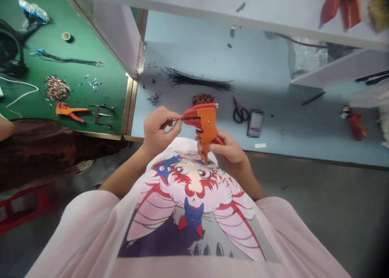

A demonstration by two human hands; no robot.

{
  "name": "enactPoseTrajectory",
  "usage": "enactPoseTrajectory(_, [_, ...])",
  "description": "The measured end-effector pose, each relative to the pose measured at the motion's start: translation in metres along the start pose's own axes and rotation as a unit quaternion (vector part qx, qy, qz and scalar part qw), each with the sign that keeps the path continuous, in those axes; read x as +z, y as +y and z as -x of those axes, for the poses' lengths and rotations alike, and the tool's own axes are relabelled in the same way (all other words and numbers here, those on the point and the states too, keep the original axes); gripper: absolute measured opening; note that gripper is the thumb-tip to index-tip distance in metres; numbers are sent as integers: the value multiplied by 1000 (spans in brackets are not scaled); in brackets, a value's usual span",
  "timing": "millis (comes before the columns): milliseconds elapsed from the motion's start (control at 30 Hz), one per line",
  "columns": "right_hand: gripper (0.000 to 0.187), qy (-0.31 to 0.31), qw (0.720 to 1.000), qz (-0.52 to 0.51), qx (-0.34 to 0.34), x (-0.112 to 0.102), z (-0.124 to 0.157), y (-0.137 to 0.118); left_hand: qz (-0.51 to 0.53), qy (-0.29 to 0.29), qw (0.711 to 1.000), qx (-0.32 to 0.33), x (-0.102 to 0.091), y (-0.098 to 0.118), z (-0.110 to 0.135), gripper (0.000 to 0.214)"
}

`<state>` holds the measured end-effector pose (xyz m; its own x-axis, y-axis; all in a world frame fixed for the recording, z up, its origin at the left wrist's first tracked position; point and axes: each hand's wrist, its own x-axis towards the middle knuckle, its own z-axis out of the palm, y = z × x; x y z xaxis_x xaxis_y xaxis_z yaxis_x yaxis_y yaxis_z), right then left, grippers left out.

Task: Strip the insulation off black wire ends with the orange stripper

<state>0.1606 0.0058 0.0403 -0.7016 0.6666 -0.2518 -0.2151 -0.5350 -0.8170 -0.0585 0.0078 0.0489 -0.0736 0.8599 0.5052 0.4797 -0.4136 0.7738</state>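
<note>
My right hand [226, 148] is wrapped round the handles of an orange wire stripper [204, 122], held upright in front of my chest with its red jaws pointing left. My left hand [159, 128] pinches a thin dark wire [176, 119] and holds its end at the stripper's jaws. Both hands hover just before the near edge of the light blue table [273, 67].
On the blue table lie a bundle of black wires [197, 80], a pile of copper scraps [202, 98], black scissors [240, 112] and a small packet [254, 123]. The green bench [85, 47] to the left holds another orange stripper [70, 111], pliers and wire scraps. A white shelf overhangs the far side.
</note>
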Motion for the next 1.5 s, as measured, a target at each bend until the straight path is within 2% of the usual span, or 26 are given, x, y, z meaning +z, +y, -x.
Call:
enactPoseTrajectory(333, [23,1,1000,7,14,4,-2,5,-17,7,1000,-23,1,0,3,3])
enactPoseTrajectory(600, [22,-3,1000,18,1,6,1,1,-11,-22,999,-21,-1,1,1,4])
enactPoseTrajectory(800, [32,-8,1000,-11,3,3,0,0,37,-48,997,-42,-3,1,1,8])
enactPoseTrajectory(933, [38,-23,999,-30,0,1,1,-2,43,-27,998,-30,-2,-1,1,9])
enactPoseTrajectory(1167, [33,-56,997,-44,-15,-1,2,-4,26,-14,1000,10,-2,-2,2,11])
enactPoseTrajectory(1500, [28,-40,999,-4,8,-1,4,-1,13,-12,999,48,-5,1,-1,12])
